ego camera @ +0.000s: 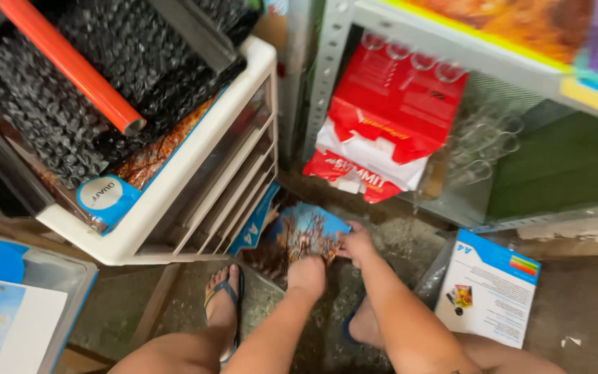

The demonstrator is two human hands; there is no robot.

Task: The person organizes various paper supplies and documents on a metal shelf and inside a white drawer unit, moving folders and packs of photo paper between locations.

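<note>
Both my hands reach down to a flat pack of paper with a blue and brown tree picture (299,232) that leans on the floor against a white drawer unit (195,173). My left hand (306,275) is closed over the pack's lower edge. My right hand (356,244) pinches its right corner. My left foot in a flip-flop (224,298) stands just left of the pack; my right foot (363,324) is partly hidden behind my right forearm.
Black bubble wrap rolls (77,90) and an orange roll (70,66) lie on the drawer unit. A torn red and white paper wrapper (382,125) sits on a metal shelf (465,41). A white and blue paper pack (489,291) lies at right, a clear bin (57,277) at left.
</note>
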